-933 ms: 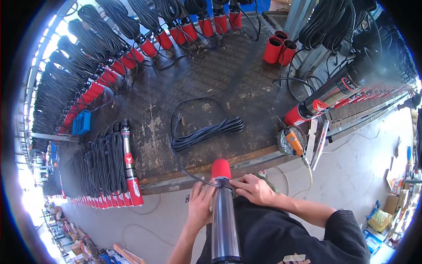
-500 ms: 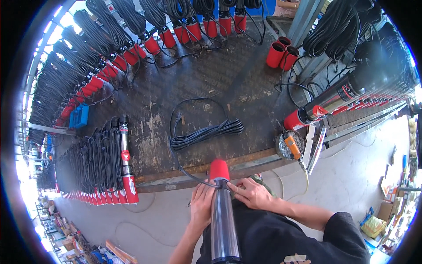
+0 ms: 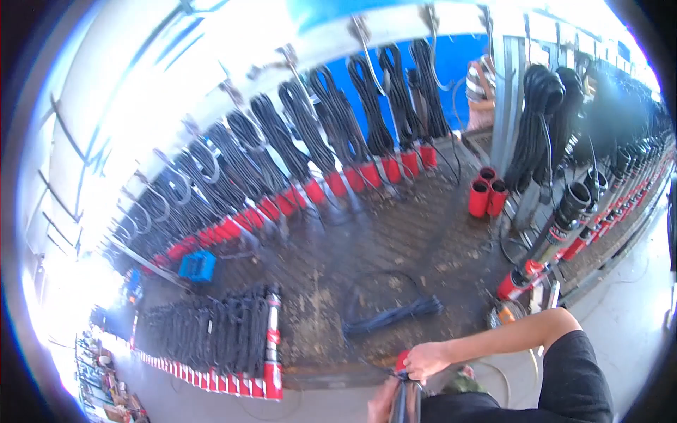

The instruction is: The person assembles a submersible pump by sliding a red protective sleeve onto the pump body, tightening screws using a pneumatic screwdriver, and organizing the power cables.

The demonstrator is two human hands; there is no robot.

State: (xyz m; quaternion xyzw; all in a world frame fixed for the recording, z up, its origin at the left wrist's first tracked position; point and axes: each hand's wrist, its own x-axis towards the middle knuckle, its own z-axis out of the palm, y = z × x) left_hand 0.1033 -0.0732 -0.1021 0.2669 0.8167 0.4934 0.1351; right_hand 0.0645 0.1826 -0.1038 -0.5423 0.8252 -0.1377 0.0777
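Observation:
At the lower edge, a silver tubular pump [image 3: 405,402] with a red end cap [image 3: 402,359] points toward the bench. My right hand [image 3: 427,361] is closed over the joint by the red cap, its fingers curled and partly hiding it. My left hand [image 3: 383,402], blurred, grips the pump's left side near the same joint. What the fingertips pinch there is hidden. On the bench just beyond lies a bundled black cable [image 3: 391,317], with a loop running out behind it.
The worn dark bench [image 3: 317,282] holds a row of red-ended pumps [image 3: 273,338] with black cables at left and a blue plastic box [image 3: 197,266]. Cabled pumps line the back. Red cups [image 3: 479,197] and leaning pumps [image 3: 550,240] stand at right, by a metal post [image 3: 508,92].
The view has tilted up and left, so the bench and pump sit lower in the picture. My right hand has moved from beside the joint to over it, with the elbow raised.

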